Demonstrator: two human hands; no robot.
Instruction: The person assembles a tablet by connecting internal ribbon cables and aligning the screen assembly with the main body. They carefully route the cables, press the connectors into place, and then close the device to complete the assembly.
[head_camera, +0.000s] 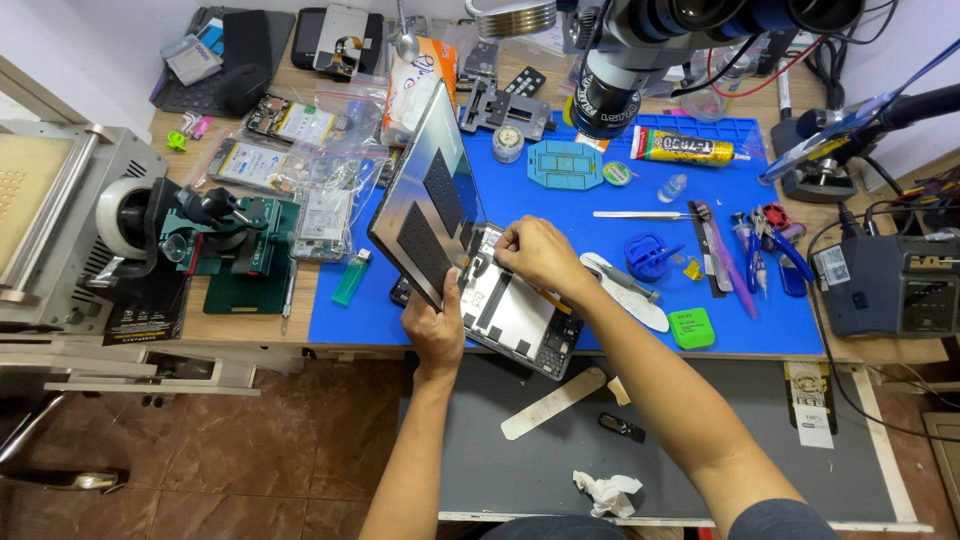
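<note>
An opened tablet lies on the blue work mat (560, 215). Its screen panel (428, 205) is lifted up on edge, tilted to the left, and my left hand (436, 330) grips its lower corner. The tablet's body (520, 318) lies flat beneath, with white and dark inner parts showing. My right hand (538, 255) rests over the body's upper edge, fingers pinched down at the join between panel and body. Whether it holds a small tool I cannot tell.
A green lighter (351, 277) lies left of the tablet. Tweezers (628, 214), a glue tube (688, 148), pliers (765, 250) and a green box (692, 328) sit to the right. A microscope (625, 60) hangs above. A green clamp jig (235, 245) stands at left.
</note>
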